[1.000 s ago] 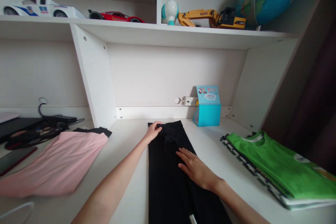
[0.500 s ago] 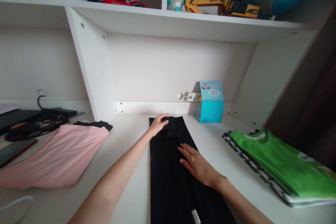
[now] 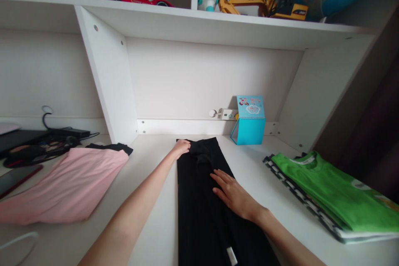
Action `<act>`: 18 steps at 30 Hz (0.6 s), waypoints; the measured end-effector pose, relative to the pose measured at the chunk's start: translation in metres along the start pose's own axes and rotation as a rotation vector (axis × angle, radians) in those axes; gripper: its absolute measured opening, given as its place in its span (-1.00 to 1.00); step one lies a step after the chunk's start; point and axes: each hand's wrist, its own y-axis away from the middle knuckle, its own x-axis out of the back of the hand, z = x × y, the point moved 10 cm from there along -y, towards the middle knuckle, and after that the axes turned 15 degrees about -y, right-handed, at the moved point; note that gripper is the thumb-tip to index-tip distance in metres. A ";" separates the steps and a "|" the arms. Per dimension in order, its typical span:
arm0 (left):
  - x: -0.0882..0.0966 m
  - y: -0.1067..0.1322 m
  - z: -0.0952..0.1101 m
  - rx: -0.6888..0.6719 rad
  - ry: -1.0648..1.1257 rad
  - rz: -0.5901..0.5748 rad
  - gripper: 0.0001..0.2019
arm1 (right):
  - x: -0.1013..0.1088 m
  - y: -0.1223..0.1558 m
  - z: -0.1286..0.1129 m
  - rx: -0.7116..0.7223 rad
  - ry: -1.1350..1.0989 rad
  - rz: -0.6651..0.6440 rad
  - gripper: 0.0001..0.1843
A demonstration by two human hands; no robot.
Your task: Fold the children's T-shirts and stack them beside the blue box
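A long, narrow-folded black garment [image 3: 195, 208] lies on the white desk, running from near the back board to the front edge of the view. A small white tag shows on it low down. At its far left corner my left hand [image 3: 182, 148] is closed, fingers curled on a bunched part of the black cloth. My right hand [image 3: 232, 194] rests palm down on the garment's right side, its fingers stretched out and a little apart.
Left of the garment lies a folded pink garment [image 3: 84, 183], with cables and a phone [image 3: 18, 178] beyond. A green shirt [image 3: 336, 195] tops a folded stack at right. A blue desk calendar [image 3: 250, 131] stands behind. Toy vehicles line the shelf [image 3: 218, 14] above.
My left hand has shifted slightly left and down, and its fingers have closed on the bunched black cloth. My right hand stays about where it was.
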 end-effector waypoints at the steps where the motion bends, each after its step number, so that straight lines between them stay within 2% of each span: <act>1: 0.001 0.000 0.000 0.001 -0.031 0.002 -0.90 | -0.001 0.000 0.001 -0.001 -0.003 0.000 -0.41; 4: 0.004 0.001 -0.001 -0.001 -0.085 0.022 -0.92 | -0.001 0.002 0.001 0.000 -0.003 -0.010 -0.42; 7: 0.005 0.000 -0.002 -0.004 -0.072 0.041 -0.86 | 0.007 -0.004 -0.001 0.013 0.010 0.022 -0.49; 11: -0.002 -0.003 -0.007 0.012 -0.023 0.006 -0.80 | 0.027 -0.034 -0.004 -0.027 0.072 0.130 -0.75; 13: -0.003 -0.005 -0.010 0.025 -0.006 0.007 -0.77 | 0.033 -0.054 -0.007 -0.030 0.100 0.182 -0.79; 15: -0.003 -0.007 -0.013 0.040 0.012 0.012 -0.77 | 0.034 -0.073 -0.012 0.004 0.121 0.216 -0.76; 18: -0.002 -0.007 -0.015 0.063 0.048 0.005 -0.79 | 0.024 -0.092 -0.020 0.103 0.131 0.207 -0.63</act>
